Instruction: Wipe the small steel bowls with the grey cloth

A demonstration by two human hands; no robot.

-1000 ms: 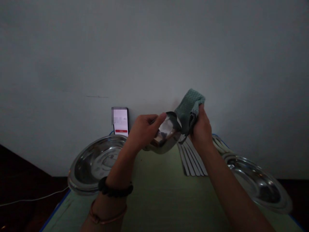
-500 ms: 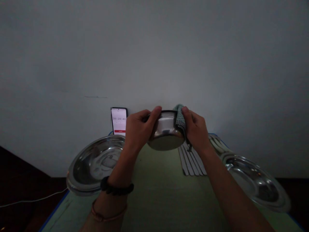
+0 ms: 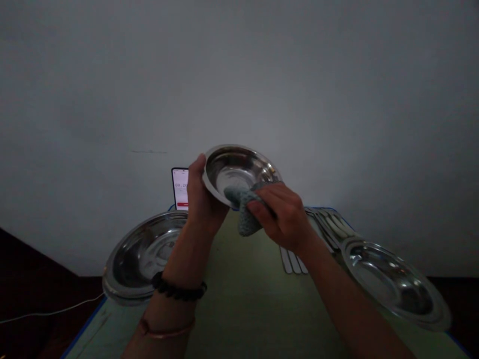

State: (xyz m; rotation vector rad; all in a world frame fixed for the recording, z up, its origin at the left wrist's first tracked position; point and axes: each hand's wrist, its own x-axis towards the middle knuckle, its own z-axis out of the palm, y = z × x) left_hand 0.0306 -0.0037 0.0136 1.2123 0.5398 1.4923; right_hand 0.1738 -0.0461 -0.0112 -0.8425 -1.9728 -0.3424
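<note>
My left hand (image 3: 202, 199) grips a shiny metal bowl (image 3: 239, 169) by its left side, thumb at the rim. The bowl is raised above the table and tilted so its inside faces me. Bunched in my right hand (image 3: 286, 212) is a grey-green knitted cloth (image 3: 249, 214), pressed on the near right rim and reaching into the bowl. The fingers of my left hand are hidden behind the bowl.
A larger metal basin (image 3: 123, 279) stands on the left of the green table (image 3: 239, 309), another metal bowl (image 3: 392, 289) on the right. Several flat utensils (image 3: 294, 262) and spoon-like cutlery (image 3: 337, 224) lie between. A phone (image 3: 180, 187) leans against the wall.
The bowl has turned from showing its outer base to showing its inside. My right hand has moved the cloth from the right side to the near rim.
</note>
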